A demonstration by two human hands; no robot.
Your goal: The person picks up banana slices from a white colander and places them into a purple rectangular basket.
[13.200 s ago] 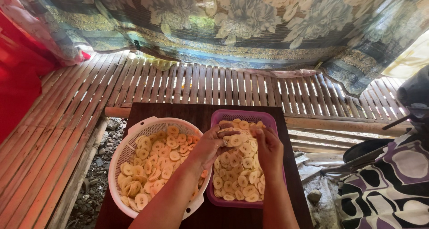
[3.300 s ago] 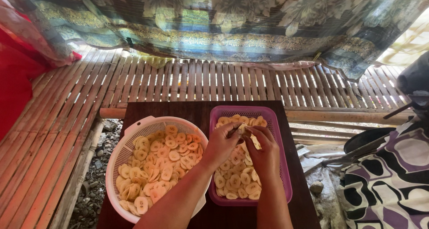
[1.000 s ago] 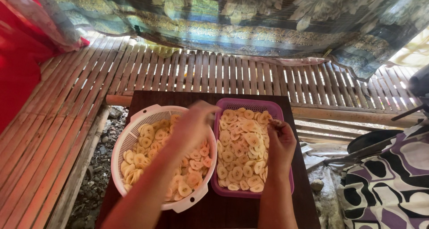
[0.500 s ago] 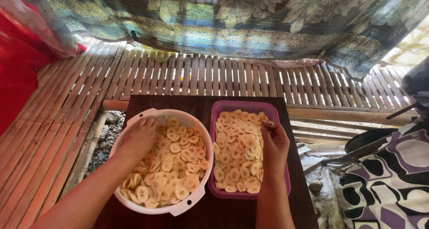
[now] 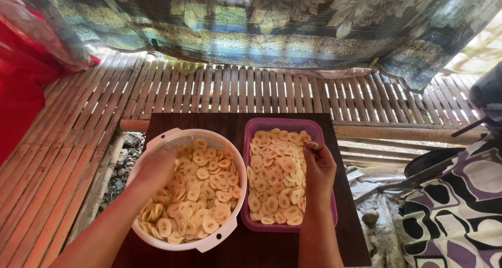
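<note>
A white round colander (image 5: 172, 136) full of pale banana slices (image 5: 206, 192) sits on a dark wooden table (image 5: 235, 121), left of a purple rectangular tray (image 5: 282, 124) lined with several flat slices (image 5: 274, 179). My left hand (image 5: 154, 169) reaches into the colander's left side, fingers curled among the slices; whether it grips any I cannot tell. My right hand (image 5: 316, 166) hovers over the tray's right side, pinching one slice (image 5: 312, 145) at its fingertips.
A slatted bamboo floor (image 5: 219, 88) surrounds the table, with a gap showing stones (image 5: 123, 161) at the left. Patterned cloth (image 5: 261, 22) hangs behind, red fabric (image 5: 21, 85) at the far left. A purple patterned cloth (image 5: 460, 205) and dark pan (image 5: 434, 161) lie at the right.
My left hand left the tray, crossed to the colander and now digs into its left side. My right hand stayed over the tray's right edge.
</note>
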